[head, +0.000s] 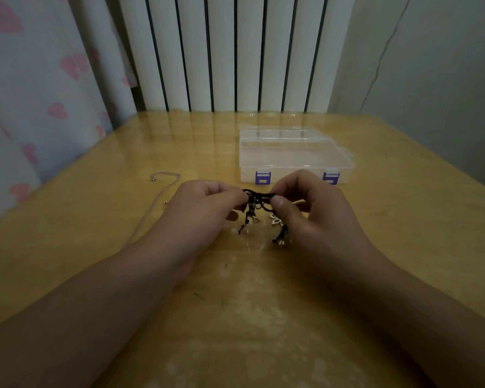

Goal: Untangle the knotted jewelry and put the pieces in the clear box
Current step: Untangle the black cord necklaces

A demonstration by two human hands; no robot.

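The black cord tangle (259,201) is pinched by both the left hand (207,208) and the right hand (314,208) so the knot can be teased apart. The clear box (294,152) is parked shut at 12 o'clock, probably for later.

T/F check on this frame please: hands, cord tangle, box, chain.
1. Both hands pinch the black cord tangle: left hand, right hand. True.
2. The clear box has its lid open. False: it is closed, purple latches at the front.
3. A thin chain lies on the table beside the left hand. True.
4. The tangle is inside the box. False: it is held above the table, in front of the box.
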